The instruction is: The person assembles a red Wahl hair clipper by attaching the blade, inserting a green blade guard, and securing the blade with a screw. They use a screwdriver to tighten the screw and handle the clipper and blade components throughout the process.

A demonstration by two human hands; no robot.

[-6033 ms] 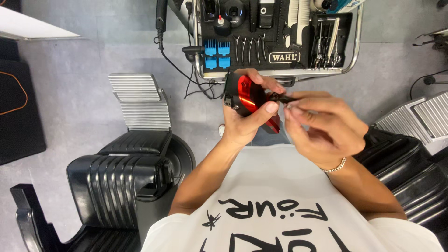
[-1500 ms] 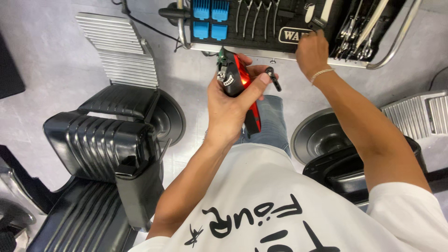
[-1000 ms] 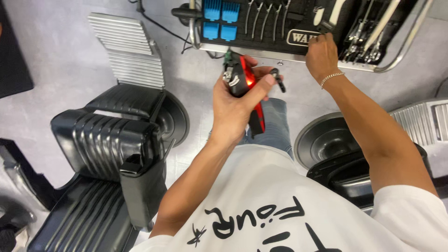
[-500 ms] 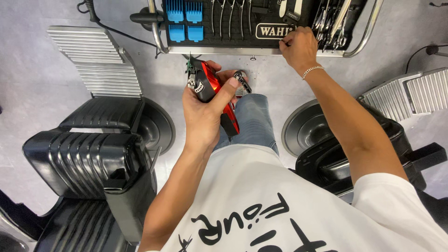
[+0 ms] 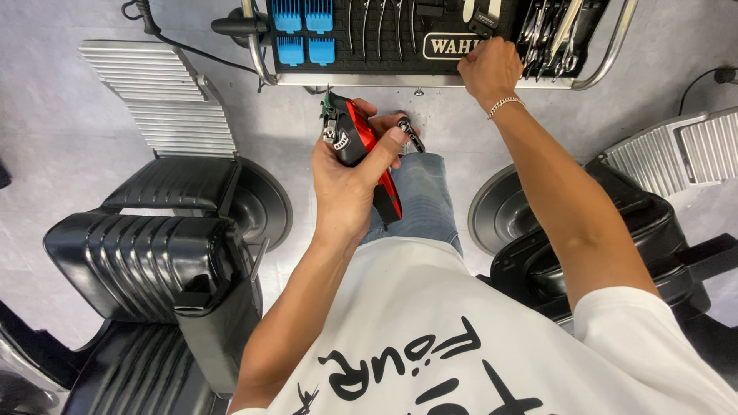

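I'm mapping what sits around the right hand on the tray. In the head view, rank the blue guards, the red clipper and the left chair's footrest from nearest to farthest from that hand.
From the right hand:
1. Red clipper, held lower left.
2. Blue guards, left end of the tray; nearly as close as the clipper.
3. Footrest, far left.

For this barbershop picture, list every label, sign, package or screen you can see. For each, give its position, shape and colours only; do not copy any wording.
White-lettered logo label: front edge of the black rubber tool mat on the tray, beside the right hand; rectangular, black with white outline.
Black brush-style print: on the white T-shirt, bottom of view.
No packages or screens show.
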